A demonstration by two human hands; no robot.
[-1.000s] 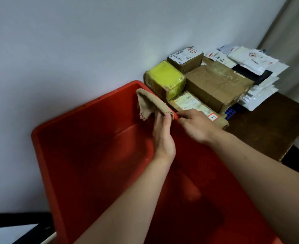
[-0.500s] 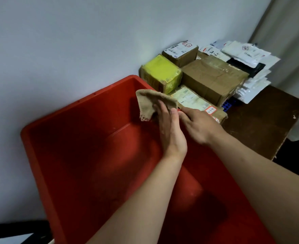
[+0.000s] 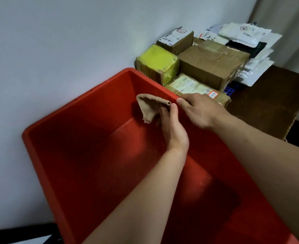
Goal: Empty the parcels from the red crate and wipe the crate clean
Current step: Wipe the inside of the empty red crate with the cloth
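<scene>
1. The red crate stood empty under both forearms, with no parcel inside it. Its near-right rim was under the right hand.
2. A beige cloth lay against the inner side wall of the crate, just below the rim and beside the right thumb.
3. The left hand pressed this cloth to the wall with fingers that looked mostly straight. The cloth covered the fingertips.
4. The right hand grasped the rim, thumb on the inner side and fingers curled over the outer side, which I judged to be for steadying the crate.
5. Just beyond the right hand the parcels were stacked on a dark table: a labelled parcel nearest, then a yellow parcel and a brown box, with white mailers farthest.
6. I judged that emptying was finished and wiping was the step in hand.
7. The next move probably called for firm pressure along the wall, then down to the dusty-looking floor.
</scene>
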